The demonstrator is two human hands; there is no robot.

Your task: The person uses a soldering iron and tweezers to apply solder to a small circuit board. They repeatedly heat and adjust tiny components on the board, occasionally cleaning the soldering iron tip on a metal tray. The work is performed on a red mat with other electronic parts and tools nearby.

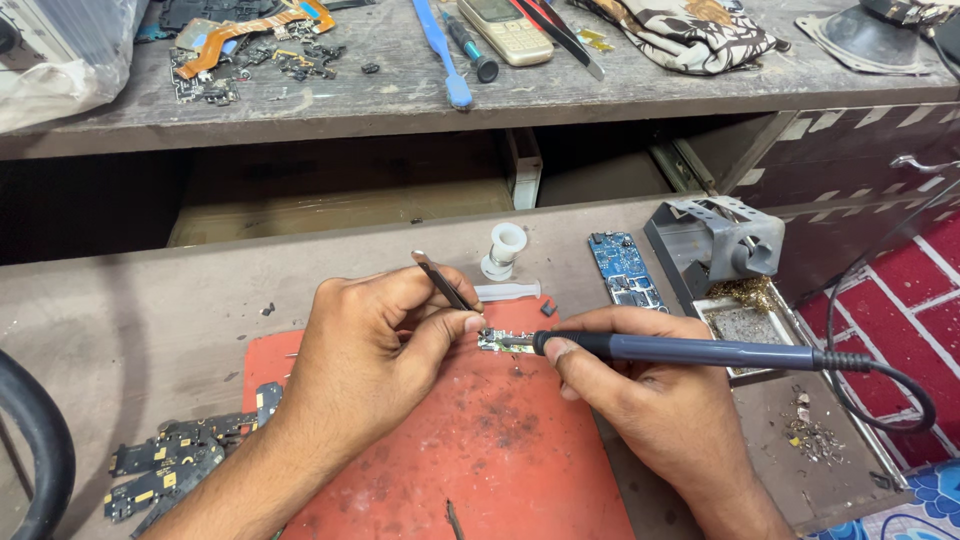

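**Hands at work on a small board over the red mat**

My right hand (pixel 660 400) is closed around the blue-grey handle of a soldering iron (pixel 680 350), fingers wrapped in a pen-like grip, its tip resting on a small circuit board (pixel 493 341). My left hand (pixel 375 345) is pinched shut on a pair of dark tweezers (pixel 440 283), thumb and forefinger pressed at the board's left edge. That board lies on the upper part of the red mat (pixel 480 450), which I take as my landmark, touching both the iron's tip and my left fingertips.

Left of the mat, near its lower corner, a heap of dark flex parts (pixel 165 465) sits on the counter (pixel 130 310). Right of the mat stands a grey iron stand (pixel 725 245) with a tray of brass-coloured wool. Just beyond the mat's far edge lie a white plastic tool (pixel 507 292) and a white spool (pixel 505 248), with a blue circuit board (pixel 622 268) off to their right. Farther back, above an open drawer, the upper shelf (pixel 420 95) carries a blue pry tool (pixel 440 45), a screwdriver (pixel 472 45) and an old keypad phone (pixel 503 28).
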